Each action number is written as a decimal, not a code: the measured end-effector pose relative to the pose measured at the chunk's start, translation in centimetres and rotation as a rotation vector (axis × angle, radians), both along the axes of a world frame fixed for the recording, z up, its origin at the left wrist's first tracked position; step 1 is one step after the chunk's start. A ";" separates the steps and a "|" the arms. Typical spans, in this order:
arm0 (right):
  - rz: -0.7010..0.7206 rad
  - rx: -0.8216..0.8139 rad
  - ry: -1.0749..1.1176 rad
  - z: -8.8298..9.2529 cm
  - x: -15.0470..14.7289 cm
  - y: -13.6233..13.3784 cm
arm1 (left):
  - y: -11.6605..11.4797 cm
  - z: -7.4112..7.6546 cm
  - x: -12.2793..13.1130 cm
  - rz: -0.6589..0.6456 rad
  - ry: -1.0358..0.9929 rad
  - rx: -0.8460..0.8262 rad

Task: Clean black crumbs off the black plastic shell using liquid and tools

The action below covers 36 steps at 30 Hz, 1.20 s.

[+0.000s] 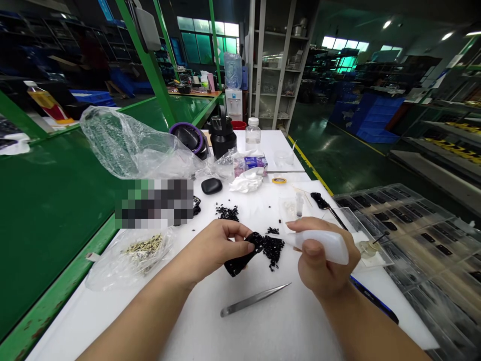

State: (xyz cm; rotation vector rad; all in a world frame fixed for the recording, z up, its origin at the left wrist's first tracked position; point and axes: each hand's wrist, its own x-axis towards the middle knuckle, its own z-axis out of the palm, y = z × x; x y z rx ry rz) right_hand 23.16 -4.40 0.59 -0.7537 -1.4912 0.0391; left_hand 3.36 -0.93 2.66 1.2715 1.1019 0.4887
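Note:
My left hand (pixel 221 245) pinches a small black molded part (pixel 236 263) above the white table. In my right hand (pixel 326 265) is a white squeeze bottle (pixel 325 244), lying sideways in my fingers. Its thin nozzle points left, close to the upper end of the black part; I cannot tell whether the two touch. Beneath and beside the part lies a heap of tiny black pieces (pixel 273 252). A second heap of black pieces (pixel 227 213) sits farther back. Metal tweezers (pixel 255 300) rest on the table in front of my hands.
At left lies a plastic bag (pixel 145 248) of small yellowish pieces. Behind are a black oval case (pixel 211 186), crumpled tissue (pixel 247 180), a tape roll (pixel 278 180) and a black flask (pixel 223 138). Clear trays (pixel 417 220) with black parts stand at right, beyond a syringe (pixel 299 204).

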 end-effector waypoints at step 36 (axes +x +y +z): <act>0.005 -0.047 -0.044 0.0 0.1 0.0 | 0.1 0.0 0.0 0.008 -0.008 0.006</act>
